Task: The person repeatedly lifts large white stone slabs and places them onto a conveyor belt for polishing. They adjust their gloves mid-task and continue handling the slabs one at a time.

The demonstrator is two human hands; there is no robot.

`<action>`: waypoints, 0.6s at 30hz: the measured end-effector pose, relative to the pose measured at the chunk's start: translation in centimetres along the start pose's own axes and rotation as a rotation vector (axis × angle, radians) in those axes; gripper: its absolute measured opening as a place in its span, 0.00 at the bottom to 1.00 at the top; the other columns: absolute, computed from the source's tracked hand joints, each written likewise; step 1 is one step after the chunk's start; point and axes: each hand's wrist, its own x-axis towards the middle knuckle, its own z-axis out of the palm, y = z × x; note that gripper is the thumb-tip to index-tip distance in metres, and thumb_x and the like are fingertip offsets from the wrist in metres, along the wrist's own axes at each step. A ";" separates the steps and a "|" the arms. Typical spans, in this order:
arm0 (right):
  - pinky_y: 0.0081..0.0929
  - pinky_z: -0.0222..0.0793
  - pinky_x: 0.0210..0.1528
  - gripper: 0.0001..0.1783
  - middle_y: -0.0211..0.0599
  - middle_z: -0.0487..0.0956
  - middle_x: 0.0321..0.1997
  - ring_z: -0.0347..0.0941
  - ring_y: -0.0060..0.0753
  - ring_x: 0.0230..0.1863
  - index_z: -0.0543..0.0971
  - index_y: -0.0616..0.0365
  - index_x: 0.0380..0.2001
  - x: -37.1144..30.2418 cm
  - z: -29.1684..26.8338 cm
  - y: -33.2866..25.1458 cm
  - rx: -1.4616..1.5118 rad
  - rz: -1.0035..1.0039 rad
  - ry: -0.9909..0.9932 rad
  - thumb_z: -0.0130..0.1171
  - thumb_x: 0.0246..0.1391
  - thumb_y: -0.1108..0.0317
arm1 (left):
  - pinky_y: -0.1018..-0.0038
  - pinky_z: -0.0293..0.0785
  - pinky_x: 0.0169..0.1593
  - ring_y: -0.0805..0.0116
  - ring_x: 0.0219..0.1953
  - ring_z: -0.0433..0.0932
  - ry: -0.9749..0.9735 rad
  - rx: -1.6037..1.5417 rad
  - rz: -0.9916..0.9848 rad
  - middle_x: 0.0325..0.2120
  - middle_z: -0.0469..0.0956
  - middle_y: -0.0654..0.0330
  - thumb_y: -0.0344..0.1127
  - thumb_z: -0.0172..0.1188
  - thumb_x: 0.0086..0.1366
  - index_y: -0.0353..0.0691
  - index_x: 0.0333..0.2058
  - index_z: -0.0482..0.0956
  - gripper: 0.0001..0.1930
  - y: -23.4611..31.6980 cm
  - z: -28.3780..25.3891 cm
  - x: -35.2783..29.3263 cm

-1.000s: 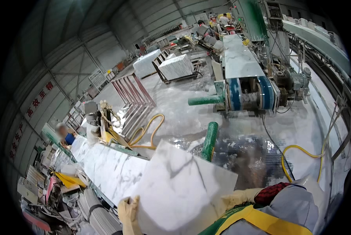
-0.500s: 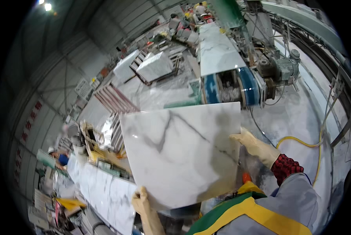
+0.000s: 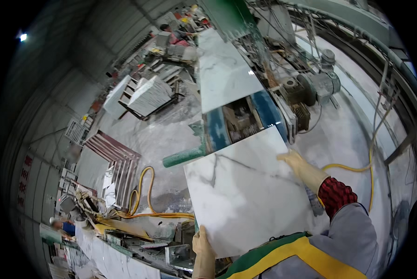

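Note:
A square white marble tile [image 3: 248, 195] with grey veins is held up in front of me, tilted. My left hand [image 3: 202, 246], in a cream rubber glove, grips its near left edge with the fingers closed. My right hand [image 3: 302, 168], gloved alike, clasps the right edge near the far corner. Beyond the tile's far edge are the blue belts [image 3: 216, 130] of a conveyor, whose rollers and frame show between them. Further along that line lies another veined white slab [image 3: 227, 69]; a gap separates it from the tile I hold.
Motors [image 3: 322, 83] stand right of the conveyor. Yellow hoses [image 3: 145, 190] cross the floor at left and right. A green pipe [image 3: 183, 157] juts out left of the belts. Metal racks [image 3: 118, 156] and white slabs [image 3: 111, 255] are leftward. People work at the far end and far left.
The tile has swung round, and its far edge is now nearer the conveyor belts. Both hands have kept their grip. My view has turned, and the conveyor sits further left in it.

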 end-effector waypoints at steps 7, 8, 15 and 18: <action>0.36 0.84 0.54 0.26 0.45 0.85 0.55 0.86 0.41 0.50 0.81 0.62 0.59 2.3 -2.2 0.3 -0.287 -0.317 -0.088 0.76 0.59 0.68 | 0.64 0.81 0.49 0.64 0.43 0.85 -0.125 0.307 -0.130 0.46 0.88 0.56 0.60 0.57 0.73 0.40 0.58 0.87 0.30 5.7 5.7 4.3; 0.36 0.83 0.56 0.27 0.46 0.85 0.55 0.85 0.42 0.51 0.81 0.62 0.59 4.0 -2.8 0.8 -0.361 -0.353 -0.060 0.76 0.58 0.67 | 0.64 0.81 0.49 0.65 0.42 0.85 -0.147 0.279 -0.111 0.46 0.88 0.56 0.59 0.57 0.73 0.40 0.57 0.86 0.30 6.1 6.9 5.3; 0.41 0.73 0.70 0.31 0.51 0.83 0.61 0.78 0.50 0.65 0.80 0.60 0.63 10.8 -3.5 0.4 -0.826 -0.509 0.050 0.74 0.56 0.71 | 0.65 0.77 0.43 0.67 0.37 0.80 -0.225 0.385 -0.008 0.38 0.83 0.58 0.57 0.55 0.76 0.40 0.51 0.86 0.26 13.4 12.1 11.0; 0.42 0.72 0.71 0.31 0.54 0.82 0.62 0.78 0.53 0.66 0.80 0.60 0.65 8.4 -1.1 -3.5 -1.284 -0.788 0.008 0.73 0.58 0.71 | 0.62 0.77 0.47 0.61 0.41 0.83 -0.364 0.271 -0.074 0.42 0.85 0.53 0.56 0.54 0.76 0.38 0.53 0.85 0.26 10.6 12.6 16.3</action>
